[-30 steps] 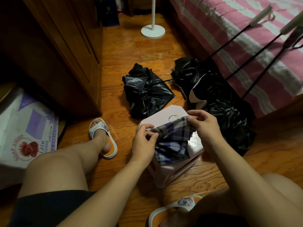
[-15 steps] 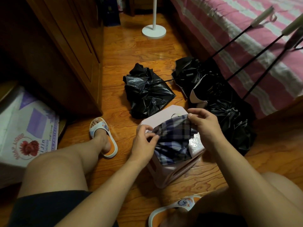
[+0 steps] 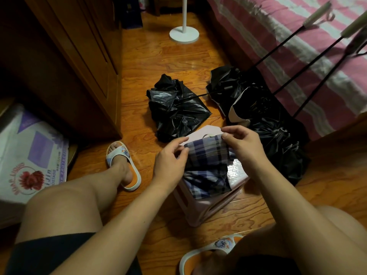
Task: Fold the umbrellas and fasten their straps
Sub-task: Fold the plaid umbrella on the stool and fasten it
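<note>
Both hands are working a plaid umbrella [image 3: 206, 167] lying on a pink stool [image 3: 234, 175]: the left hand [image 3: 170, 163] is pinching its left edge, the right hand [image 3: 241, 147] is pinching its top fold.

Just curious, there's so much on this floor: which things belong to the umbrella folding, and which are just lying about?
Job: plaid umbrella, pinched by left hand and right hand; black umbrellas; stool under the plaid one.

Lying about: bag, lamp base, cabinet, bed.
</note>
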{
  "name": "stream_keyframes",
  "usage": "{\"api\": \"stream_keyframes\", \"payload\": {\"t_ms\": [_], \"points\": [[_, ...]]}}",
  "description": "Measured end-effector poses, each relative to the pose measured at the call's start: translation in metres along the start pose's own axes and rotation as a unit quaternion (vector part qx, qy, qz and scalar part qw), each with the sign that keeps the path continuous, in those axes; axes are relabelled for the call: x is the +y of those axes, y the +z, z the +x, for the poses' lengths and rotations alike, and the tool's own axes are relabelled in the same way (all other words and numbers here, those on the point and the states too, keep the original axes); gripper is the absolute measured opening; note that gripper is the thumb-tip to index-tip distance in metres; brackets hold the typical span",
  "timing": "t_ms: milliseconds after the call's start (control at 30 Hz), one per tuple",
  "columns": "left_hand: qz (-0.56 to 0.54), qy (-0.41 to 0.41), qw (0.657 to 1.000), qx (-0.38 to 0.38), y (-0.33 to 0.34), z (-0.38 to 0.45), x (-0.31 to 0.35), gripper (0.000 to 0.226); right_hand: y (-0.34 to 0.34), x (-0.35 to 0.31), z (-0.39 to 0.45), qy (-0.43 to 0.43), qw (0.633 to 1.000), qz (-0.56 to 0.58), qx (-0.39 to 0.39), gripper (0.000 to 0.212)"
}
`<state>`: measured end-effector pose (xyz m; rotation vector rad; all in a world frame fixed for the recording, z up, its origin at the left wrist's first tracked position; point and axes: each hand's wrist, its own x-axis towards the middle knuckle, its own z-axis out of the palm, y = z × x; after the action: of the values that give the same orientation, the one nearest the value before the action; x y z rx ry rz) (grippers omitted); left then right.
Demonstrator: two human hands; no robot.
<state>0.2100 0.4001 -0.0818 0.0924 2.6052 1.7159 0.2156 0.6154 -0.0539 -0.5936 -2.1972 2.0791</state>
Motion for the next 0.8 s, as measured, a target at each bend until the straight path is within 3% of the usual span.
{"api": "stream_keyframes", "payload": {"t_ms": [67,133,233,267,367,433,500,567,667,733,800], "points": [[-0.007,-0.034,0.999,-0.019,-0.003,0.015,0.006,0.040,-0.002,0.000,0.010,-0.012,1.000,0.000,0.009,0.017],[-0.048,-0.122,0.990,-0.054,-0.007,0.031,0.011,0.051,-0.005,0.000,0.015,-0.003,1.000,0.001,0.012,0.025],[0.021,-0.154,0.986,-0.059,-0.016,0.036,0.006,0.045,-0.007,-0.002,0.005,0.008,0.993,-0.114,0.009,0.017],[0.044,-0.146,0.987,-0.051,-0.020,0.031,0.002,0.037,-0.006,-0.003,-0.002,0.016,0.983,-0.182,-0.011,0.009],[0.083,-0.179,0.979,-0.046,-0.028,0.002,-0.013,0.012,-0.012,0.000,-0.027,0.105,0.930,-0.333,-0.114,0.026],[0.095,-0.213,0.970,-0.073,-0.024,-0.016,-0.022,0.007,-0.018,0.005,-0.043,0.138,0.901,-0.374,-0.172,0.029],[0.103,-0.217,0.964,-0.111,-0.013,-0.026,-0.028,0.006,-0.015,0.013,-0.055,0.130,0.891,-0.385,-0.202,0.050],[0.112,-0.200,0.964,-0.138,0.000,-0.031,-0.031,0.008,-0.003,0.023,-0.061,0.081,0.887,-0.421,-0.170,0.066],[0.148,-0.148,0.969,-0.131,0.015,-0.034,-0.038,0.019,0.004,0.034,-0.053,-0.025,0.892,-0.448,-0.051,0.040],[0.157,-0.134,0.974,-0.091,0.018,-0.036,-0.043,0.023,0.002,0.034,-0.044,-0.031,0.914,-0.404,0.017,0.031],[0.146,-0.135,0.978,-0.061,0.020,-0.038,-0.044,0.026,0.000,0.031,-0.034,-0.014,0.939,-0.342,0.030,0.031]]}}
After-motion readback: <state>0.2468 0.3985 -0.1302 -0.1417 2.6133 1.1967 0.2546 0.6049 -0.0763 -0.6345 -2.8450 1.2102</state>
